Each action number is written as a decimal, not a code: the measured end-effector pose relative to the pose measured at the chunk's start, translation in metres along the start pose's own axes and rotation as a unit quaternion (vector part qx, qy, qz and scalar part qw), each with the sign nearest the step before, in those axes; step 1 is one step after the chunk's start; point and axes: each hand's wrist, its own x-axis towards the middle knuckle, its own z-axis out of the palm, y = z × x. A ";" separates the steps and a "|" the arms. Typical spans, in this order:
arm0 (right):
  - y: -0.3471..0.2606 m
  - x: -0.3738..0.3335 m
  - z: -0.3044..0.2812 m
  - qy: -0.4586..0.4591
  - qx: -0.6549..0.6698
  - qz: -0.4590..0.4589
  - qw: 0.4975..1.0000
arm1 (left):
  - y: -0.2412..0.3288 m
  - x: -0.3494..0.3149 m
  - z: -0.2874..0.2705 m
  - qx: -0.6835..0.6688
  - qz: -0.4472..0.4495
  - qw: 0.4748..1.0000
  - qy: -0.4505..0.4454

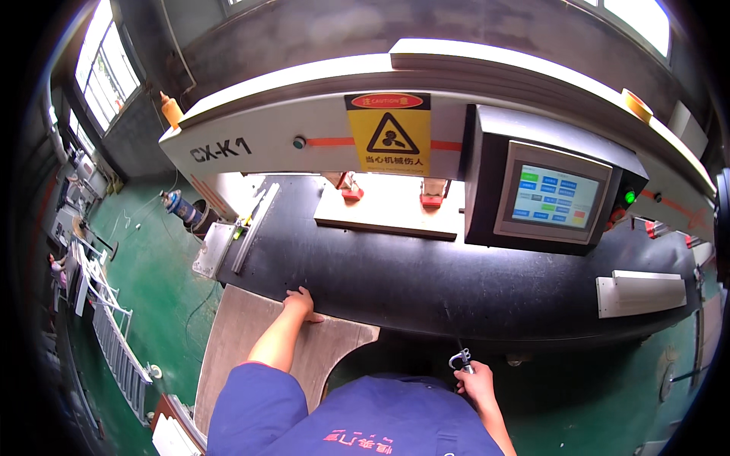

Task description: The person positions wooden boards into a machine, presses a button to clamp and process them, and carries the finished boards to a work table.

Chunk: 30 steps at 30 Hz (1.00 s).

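Note:
My right hand [477,381], low and right of centre, is closed around an air blow gun [461,360] with a metal lever. Its thin nozzle points away from me toward the machine's black table [365,281]. My left hand [299,303] rests where the black table meets a brown wooden side table [247,334] with a curved edge. Its fingers are spread and it holds nothing. Beyond the hands, a pale wooden panel [388,223] lies on the black table, under two red-footed clamps [352,191] of the machine.
A white machine beam [319,125] spans the far side, carrying a caution sign [390,135] and a control screen [553,194]. White strips [642,294] lie at the right. A metal fence [255,224] stands at the left. An orange bottle [170,111] sits on the beam.

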 end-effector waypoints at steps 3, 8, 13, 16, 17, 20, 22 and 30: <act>-0.003 -0.017 0.010 -0.007 -0.037 0.028 0.999 | 0.002 0.002 0.000 0.003 0.007 1.000 0.004; 0.008 -0.043 0.027 0.004 -0.068 0.039 0.997 | 0.004 0.009 0.006 0.017 0.003 1.000 0.025; 0.016 -0.065 0.050 0.008 -0.073 0.010 0.997 | -0.003 0.014 0.008 0.007 -0.003 1.000 0.025; 0.031 -0.076 0.063 0.009 -0.078 0.022 0.997 | -0.006 0.012 0.010 -0.006 -0.005 0.999 0.034; 0.035 -0.080 0.065 0.013 -0.085 0.031 0.996 | -0.003 0.011 0.007 -0.014 0.002 0.999 0.046; 0.048 -0.090 0.063 0.036 -0.079 0.025 0.996 | 0.013 0.012 0.010 -0.004 0.047 0.994 0.095; 0.038 -0.103 0.062 0.049 -0.072 -0.014 0.996 | 0.030 0.030 0.014 0.176 0.159 0.963 0.129; 0.026 -0.108 0.088 0.030 -0.146 -0.015 0.989 | -0.031 0.017 0.022 -0.059 0.123 0.978 0.156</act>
